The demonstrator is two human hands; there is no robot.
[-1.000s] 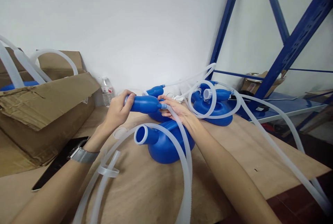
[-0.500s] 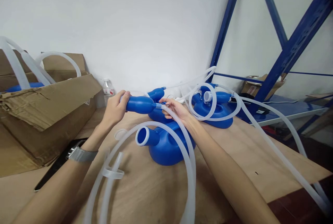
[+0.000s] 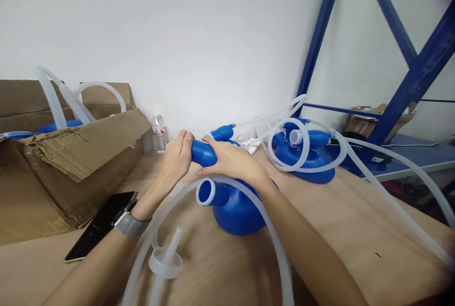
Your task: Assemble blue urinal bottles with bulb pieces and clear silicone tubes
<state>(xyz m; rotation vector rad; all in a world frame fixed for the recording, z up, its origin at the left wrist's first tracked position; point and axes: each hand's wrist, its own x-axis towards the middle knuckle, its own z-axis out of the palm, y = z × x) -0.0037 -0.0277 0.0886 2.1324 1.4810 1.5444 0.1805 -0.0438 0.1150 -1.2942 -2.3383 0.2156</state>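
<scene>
Close to the body, at the bottom of the view, a pale bendy tube makes a big arch. Beside its left leg is a see-through ring with a thin tube end; it is too blurry to tell if the end goes through the ring. A black phone lies flat on the left, by the watch.

Under the arch, a fat blue bottle sits on the table, its round mouth facing left and toward the person. Just above and behind that mouth, a short blue piece is up in both hands. The left hand has its grip wrapped around the left end. Half a second ago the right hand was at the thin tip, where the tube joins. Now its grip is around the fat part, close to the left hand. So the piece looks well held from both sides, but the tip is hidden, and I cannot tell how the tube sits there.

Room looks tight on the left, where a cardboard box stands near the left hand. More brown table shows to the right of the right arm, up to the slanting edge, with long tubes hanging near it. Farther back are a water bottle and more blue bottles, then the white wall and a blue metal rack.
</scene>
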